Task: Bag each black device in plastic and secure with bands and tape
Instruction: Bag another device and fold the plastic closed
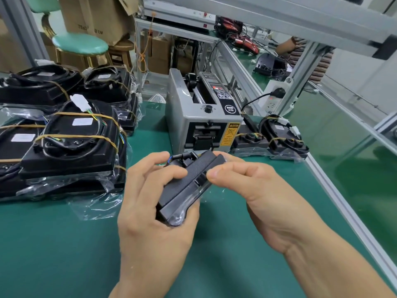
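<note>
Work surface: a green mat [64, 244] covers the bench; an aluminium rail [335, 190] runs along its right edge
Seating: a stool with a mint-green cushion [80, 43] stands behind the bench at the left; a wooden stool [122, 47] just beside it
Storage: brown cardboard boxes [94, 16] are stacked behind the stools
Frame: grey metal beams [279, 16] cross overhead
Power: a white socket strip [274, 95] hangs on the slanted post
Light: even and bright

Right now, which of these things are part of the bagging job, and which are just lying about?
Part of the job:
black device, held by left hand and right hand
banded devices in plastic
tape dispenser
devices beside dispenser

Lying about:
green stool
cardboard boxes
power strip
</note>
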